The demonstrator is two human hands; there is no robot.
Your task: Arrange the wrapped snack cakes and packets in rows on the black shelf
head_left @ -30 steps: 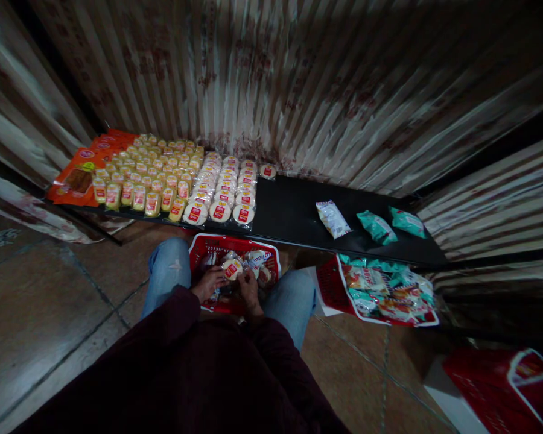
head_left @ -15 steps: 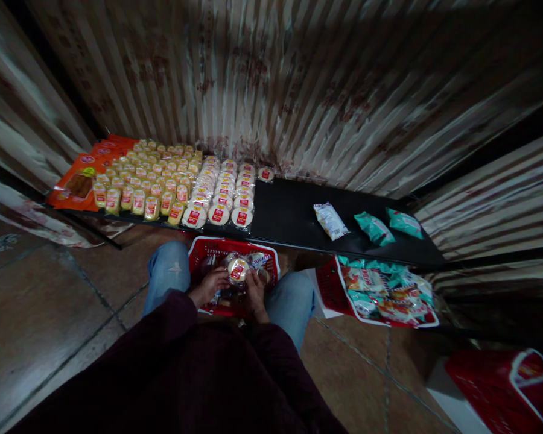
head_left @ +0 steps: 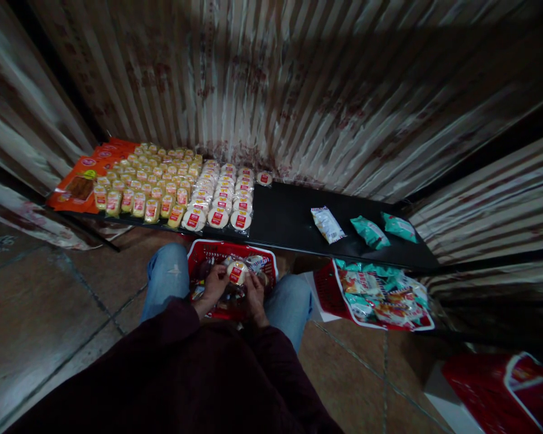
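Both hands are over a red basket (head_left: 198, 253) that stands between my knees. My left hand (head_left: 213, 287) and my right hand (head_left: 255, 292) are closed on a round wrapped bun with a red label (head_left: 237, 271), held just above the other packets in the basket. On the low black shelf (head_left: 289, 220) in front of me lie rows of the same round buns (head_left: 224, 199). To their left are yellow wrapped cakes (head_left: 149, 184).
Orange packets (head_left: 79, 181) lie at the shelf's left end. A white packet (head_left: 326, 223) and two green packets (head_left: 370, 232) sit at its right. A second red basket (head_left: 382, 298) with mixed snacks stands on the tiled floor. Another red basket (head_left: 502, 392) is at bottom right. Corrugated metal walls surround the shelf.
My hands have lifted the round bun a little out of the basket and turned it between them. The view has shifted slightly.
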